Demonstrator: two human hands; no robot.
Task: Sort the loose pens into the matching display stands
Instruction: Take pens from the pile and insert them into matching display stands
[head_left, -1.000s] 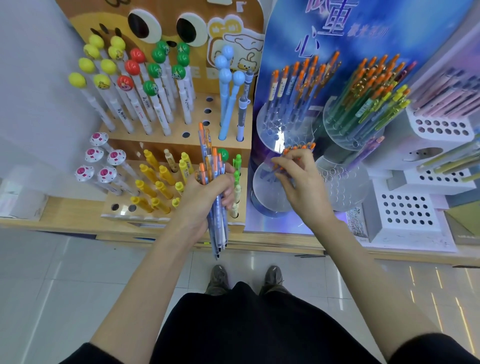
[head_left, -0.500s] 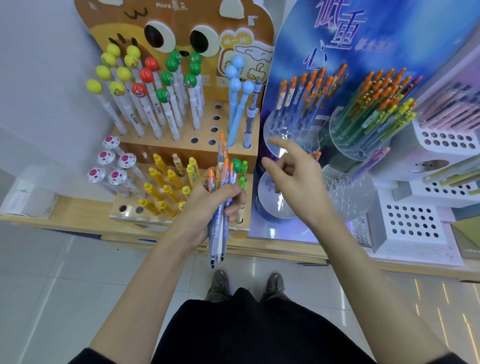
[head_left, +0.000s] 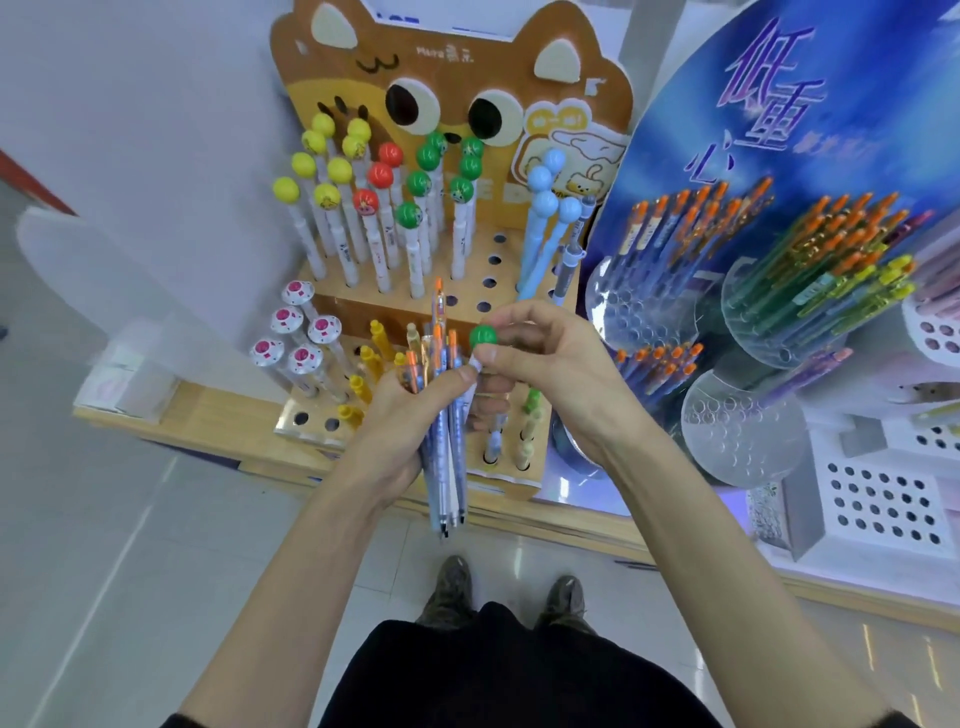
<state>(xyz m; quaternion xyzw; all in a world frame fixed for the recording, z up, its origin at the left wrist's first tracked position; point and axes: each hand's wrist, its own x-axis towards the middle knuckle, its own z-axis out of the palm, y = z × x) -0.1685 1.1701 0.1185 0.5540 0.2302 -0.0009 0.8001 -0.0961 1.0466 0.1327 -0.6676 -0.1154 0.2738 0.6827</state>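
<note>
Fingers of my left hand (head_left: 395, 415) are curled tight round a bundle of pens (head_left: 441, 457) with orange clickers and blue-and-white barrels. The tips point down toward the floor and the clickers stand up above my fist. That forearm reaches up from lower left, wrist bent a little inward. My right hand (head_left: 556, 374) comes in from the right, its fingers narrowed to a pinch: thumb and forefinger hold the white barrel of a green ball-topped pen (head_left: 484, 336) just under the ball, touching my left thumb. Its lower end is hidden behind my hands, so I cannot tell whether it sits in a hole.

Beyond my hands, on the wooden bench (head_left: 208, 431), is the cat-shaped stand (head_left: 452, 78). Its upper tier holds upright ball-topped pens in groups: yellow (head_left: 322, 171), red (head_left: 379, 174), green (head_left: 441, 166) and pale blue (head_left: 550, 197). Its lower tier holds mushroom-capped pens (head_left: 296, 332) on the left and yellow pens (head_left: 374, 353) beside them. To the right, the blue stand (head_left: 857, 104) carries clear round holders: one with orange-topped pens (head_left: 691, 223), one with orange, green and yellow pens (head_left: 841, 260), and a lower one with a few orange-topped pens (head_left: 660, 364).
</note>
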